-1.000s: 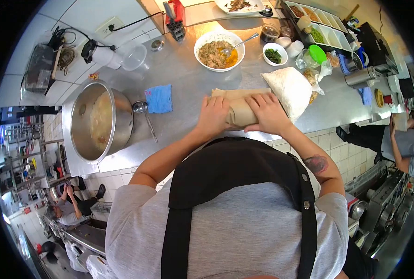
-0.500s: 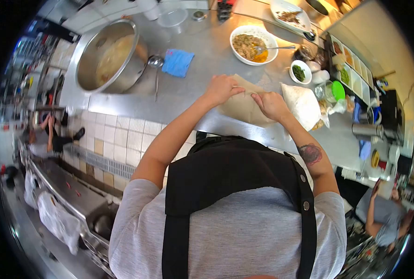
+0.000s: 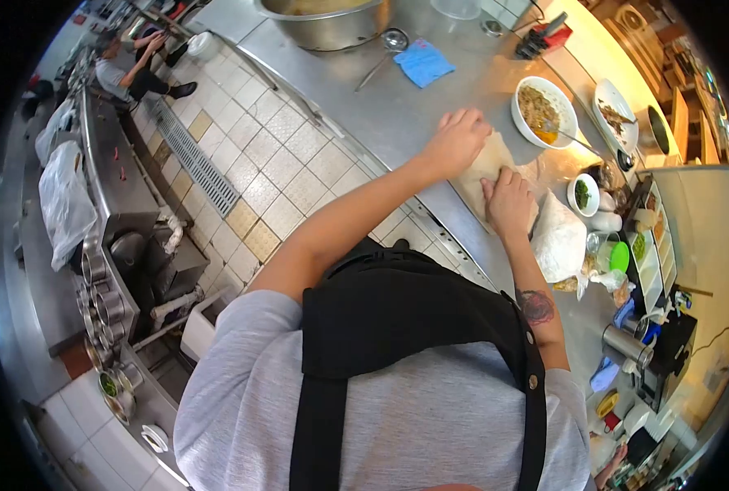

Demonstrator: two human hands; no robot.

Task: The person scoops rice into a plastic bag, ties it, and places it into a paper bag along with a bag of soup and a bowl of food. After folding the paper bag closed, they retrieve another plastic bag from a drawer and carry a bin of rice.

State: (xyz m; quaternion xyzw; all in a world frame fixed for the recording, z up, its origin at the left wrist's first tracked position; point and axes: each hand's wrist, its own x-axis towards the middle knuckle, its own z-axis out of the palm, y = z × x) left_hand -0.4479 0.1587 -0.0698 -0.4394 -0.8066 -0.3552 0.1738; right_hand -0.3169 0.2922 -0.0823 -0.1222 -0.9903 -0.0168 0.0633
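A beige, paper-like sheet [image 3: 494,155] lies on the steel counter in front of me. At its left edge my left hand [image 3: 458,146] is closed, with fingers bent over it and a little blurred. My right hand [image 3: 512,203] grips it lower on the right, fingers curled and thumb against the surface. Just past the sheet stands a white bowl [image 3: 562,92] of minced filling with something yellow and a spoon in it. A bag of white powder [image 3: 559,237] rests close to my right wrist.
On the counter [image 3: 348,110] are a large metal pot [image 3: 323,29], a ladle [image 3: 394,39] and a blue cloth [image 3: 424,63]. To the right stand a small bowl of chopped greens [image 3: 583,195] and a green-lidded jar [image 3: 618,257]. A person [image 3: 127,69] sits at far left.
My view has turned left, so the counter now runs diagonally. Both hands remain at the sheet; the left has shifted to its far-left edge and the right lies lower on it.
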